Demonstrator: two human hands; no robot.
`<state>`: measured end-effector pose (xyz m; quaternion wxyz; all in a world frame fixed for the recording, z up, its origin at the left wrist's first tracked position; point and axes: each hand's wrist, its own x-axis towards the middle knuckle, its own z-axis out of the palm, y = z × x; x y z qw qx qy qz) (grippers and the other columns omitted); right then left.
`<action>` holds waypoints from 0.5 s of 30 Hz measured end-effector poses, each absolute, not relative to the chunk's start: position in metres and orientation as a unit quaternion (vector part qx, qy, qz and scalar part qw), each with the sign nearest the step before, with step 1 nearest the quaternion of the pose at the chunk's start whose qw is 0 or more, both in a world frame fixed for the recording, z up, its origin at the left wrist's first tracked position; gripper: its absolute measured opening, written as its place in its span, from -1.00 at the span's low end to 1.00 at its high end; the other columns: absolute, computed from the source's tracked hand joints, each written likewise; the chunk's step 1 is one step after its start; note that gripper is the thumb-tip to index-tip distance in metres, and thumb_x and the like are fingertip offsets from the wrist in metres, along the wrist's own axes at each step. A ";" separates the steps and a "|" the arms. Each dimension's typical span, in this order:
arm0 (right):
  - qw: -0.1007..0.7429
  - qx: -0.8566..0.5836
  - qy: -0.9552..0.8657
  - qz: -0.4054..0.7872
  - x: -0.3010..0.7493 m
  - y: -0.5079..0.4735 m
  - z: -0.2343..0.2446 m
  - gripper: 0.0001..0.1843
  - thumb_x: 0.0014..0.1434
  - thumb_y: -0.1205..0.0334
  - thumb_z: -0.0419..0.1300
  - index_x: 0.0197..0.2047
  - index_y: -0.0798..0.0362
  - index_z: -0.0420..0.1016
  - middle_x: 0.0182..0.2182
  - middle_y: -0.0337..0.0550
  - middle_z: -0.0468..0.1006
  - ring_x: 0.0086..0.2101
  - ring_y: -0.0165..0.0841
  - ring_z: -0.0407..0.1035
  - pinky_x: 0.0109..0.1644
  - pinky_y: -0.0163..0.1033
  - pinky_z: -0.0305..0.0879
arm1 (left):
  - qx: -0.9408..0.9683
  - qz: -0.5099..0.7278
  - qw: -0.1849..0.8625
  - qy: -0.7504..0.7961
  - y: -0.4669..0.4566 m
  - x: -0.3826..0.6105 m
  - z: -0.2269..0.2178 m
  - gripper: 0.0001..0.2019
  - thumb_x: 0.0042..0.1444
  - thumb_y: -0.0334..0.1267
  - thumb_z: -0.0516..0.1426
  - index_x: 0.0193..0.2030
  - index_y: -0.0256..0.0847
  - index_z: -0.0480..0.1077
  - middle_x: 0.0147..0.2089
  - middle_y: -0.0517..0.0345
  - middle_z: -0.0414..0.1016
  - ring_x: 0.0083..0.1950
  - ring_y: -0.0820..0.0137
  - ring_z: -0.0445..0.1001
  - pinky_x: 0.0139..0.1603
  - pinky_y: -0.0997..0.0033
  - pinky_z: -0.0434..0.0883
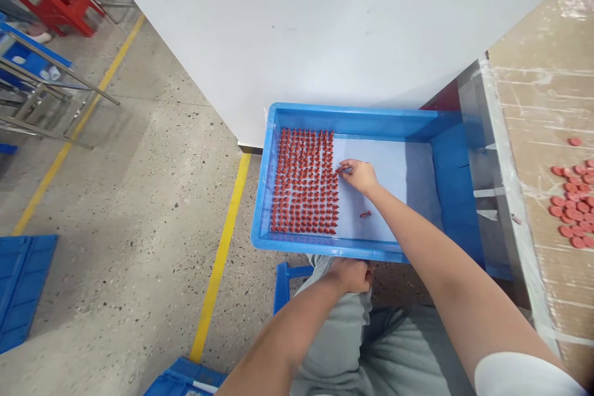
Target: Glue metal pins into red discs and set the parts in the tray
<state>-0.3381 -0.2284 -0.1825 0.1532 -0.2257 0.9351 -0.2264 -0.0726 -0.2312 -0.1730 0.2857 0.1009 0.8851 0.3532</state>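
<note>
Small red parts (304,182) are set in close rows across the left end of a pale sheet (380,167) lining a blue plastic tray (266,198). The sheet's right end is bare, and one loose part (365,214) lies near the tray's near rim. Another part (342,168) is pinched in a narrow grip by the right hand (357,176), at the rows' edge. The left hand (352,275) is closed over a trouser leg (334,284); anything held is hidden. Red discs (573,210) on the counter (542,105) are cut off by the picture's right edge.
</note>
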 end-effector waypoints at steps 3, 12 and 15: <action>0.154 -0.228 0.934 -0.229 -0.340 -0.233 -0.184 -0.56 0.07 0.29 0.21 0.06 -0.06 0.56 -0.12 -0.22 0.69 -0.11 -0.19 0.58 0.00 -0.19 0.45 | 0.100 0.354 0.285 0.885 -0.231 -0.072 -0.173 -0.67 0.18 -0.20 0.06 0.01 -0.04 0.55 0.05 0.09 0.62 0.10 0.16 0.54 0.17 0.15 0.44; 0.168 -0.252 0.927 -0.220 -0.342 -0.240 -0.182 -0.53 0.09 0.36 0.21 0.09 -0.03 0.54 -0.12 -0.22 0.69 -0.16 -0.22 0.59 0.04 -0.16 0.43 | 0.091 0.358 0.296 0.881 -0.231 -0.073 -0.172 -0.66 0.17 -0.20 0.06 0.04 -0.04 0.54 0.08 0.11 0.61 0.12 0.18 0.53 0.19 0.19 0.42; 0.168 -0.252 0.929 -0.214 -0.343 -0.234 -0.175 -0.54 0.12 0.34 0.19 0.11 -0.03 0.53 -0.11 -0.22 0.69 -0.18 -0.27 0.58 0.03 -0.20 0.43 | 0.089 0.361 0.297 0.879 -0.232 -0.073 -0.172 -0.66 0.17 -0.21 0.06 0.04 -0.03 0.54 0.09 0.14 0.61 0.14 0.22 0.52 0.21 0.23 0.41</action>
